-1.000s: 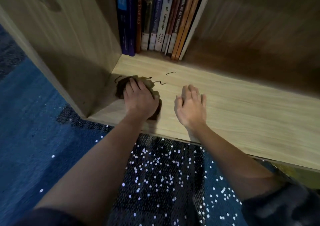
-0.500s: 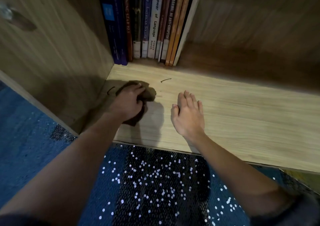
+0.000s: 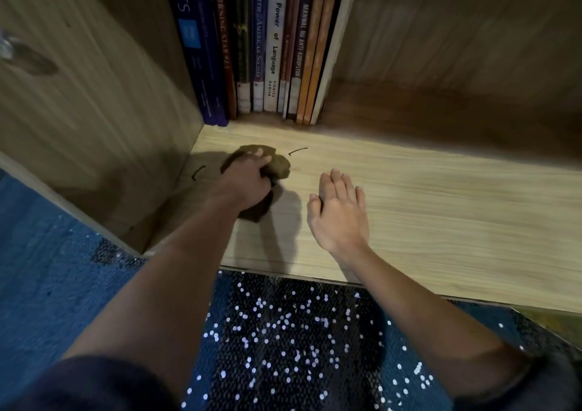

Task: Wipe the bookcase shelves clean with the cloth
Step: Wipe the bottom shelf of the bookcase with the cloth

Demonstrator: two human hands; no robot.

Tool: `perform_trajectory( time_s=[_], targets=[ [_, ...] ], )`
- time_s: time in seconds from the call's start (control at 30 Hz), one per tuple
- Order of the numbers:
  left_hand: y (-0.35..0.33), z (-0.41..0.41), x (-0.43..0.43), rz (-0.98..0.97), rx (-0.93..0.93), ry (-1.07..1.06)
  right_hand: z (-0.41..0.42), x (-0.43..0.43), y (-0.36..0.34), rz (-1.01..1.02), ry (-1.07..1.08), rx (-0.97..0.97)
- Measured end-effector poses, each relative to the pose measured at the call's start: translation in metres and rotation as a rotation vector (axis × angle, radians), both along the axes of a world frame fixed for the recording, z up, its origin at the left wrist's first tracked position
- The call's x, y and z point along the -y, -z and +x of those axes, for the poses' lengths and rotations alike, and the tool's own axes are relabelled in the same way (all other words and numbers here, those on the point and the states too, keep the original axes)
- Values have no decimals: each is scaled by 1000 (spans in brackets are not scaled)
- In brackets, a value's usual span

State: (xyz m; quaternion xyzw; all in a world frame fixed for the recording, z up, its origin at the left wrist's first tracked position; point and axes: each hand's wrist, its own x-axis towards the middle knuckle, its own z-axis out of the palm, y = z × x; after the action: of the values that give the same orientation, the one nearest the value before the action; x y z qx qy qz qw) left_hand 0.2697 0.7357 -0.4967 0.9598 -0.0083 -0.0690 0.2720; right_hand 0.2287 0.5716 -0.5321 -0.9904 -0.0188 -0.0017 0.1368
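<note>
head view: the left hand (image 3: 248,183) curls round a dark brown crumpled cloth (image 3: 278,166), pressing it on the light wooden bookcase shelf (image 3: 441,221) near its left end. the right hand (image 3: 338,212) lies flat just beside, fingers straight, holding nothing. two black curved marks (image 3: 297,150) flank the cloth. upright books (image 3: 274,48) stand at the shelf's back left corner.

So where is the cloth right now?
In the head view, the cloth is bunched under the left hand on the shelf near its left end, in front of the books and left of the right hand.
</note>
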Motion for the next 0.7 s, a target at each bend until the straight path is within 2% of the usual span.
perform_trajectory(
  time_s=[0.17, 0.33, 0.4, 0.53, 0.63, 0.7],
  targets=[
    [8, -16, 36, -85, 29, 176, -2, 0, -3, 2, 3, -4],
    [12, 11, 14, -49, 27, -20, -2, -1, -6, 11, -8, -26],
    [11, 36, 18, -64, -9, -21, -3, 0, -6, 11, -15, -32],
    [13, 58, 39, -101, 28, 111, -2, 3, -6, 32, -18, -32],
    [16, 45, 29, -111, 81, 325, -1, 7, -7, 57, -19, -31],
    [21, 31, 11, -117, 103, 390, -1, 8, -6, 66, -30, -57]
  ],
)
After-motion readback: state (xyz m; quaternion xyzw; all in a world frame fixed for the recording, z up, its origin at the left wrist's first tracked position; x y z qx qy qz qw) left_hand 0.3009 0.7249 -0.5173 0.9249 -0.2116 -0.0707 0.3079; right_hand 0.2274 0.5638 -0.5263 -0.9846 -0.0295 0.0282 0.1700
